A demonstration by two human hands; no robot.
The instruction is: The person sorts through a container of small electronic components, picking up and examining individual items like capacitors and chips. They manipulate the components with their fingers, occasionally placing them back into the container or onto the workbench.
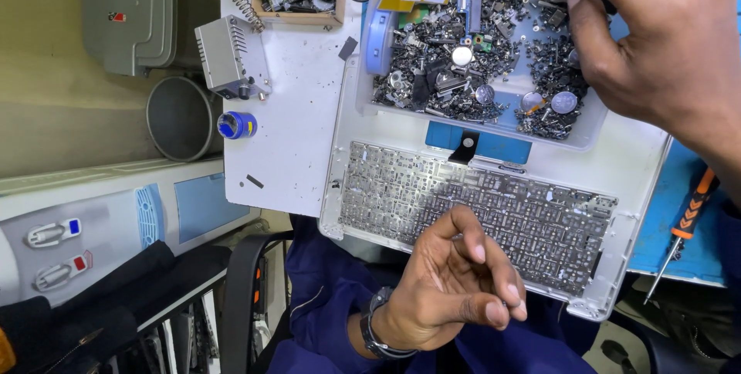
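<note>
The right hand (656, 42) is held over the clear tray (386, 3) of screws (455, 73), fingers bent together. The left hand (451, 289) – thumb and fingertips pinched, possibly on a tiny part – is poised above the laptop case (494, 212).

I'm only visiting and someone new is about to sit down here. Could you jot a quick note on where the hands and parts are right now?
Left hand: raised palm-up over the laptop case, fingertips pinched together; anything held is too small to see.
Right hand: reaching into the clear tray, fingers among the small screws and metal bits.
The tray rests on the case, above the bare keyboard frame.
An orange-handled screwdriver lies on the blue mat, right of the case.
Done: case is open and stripped.
Left: cannot tell.
</note>
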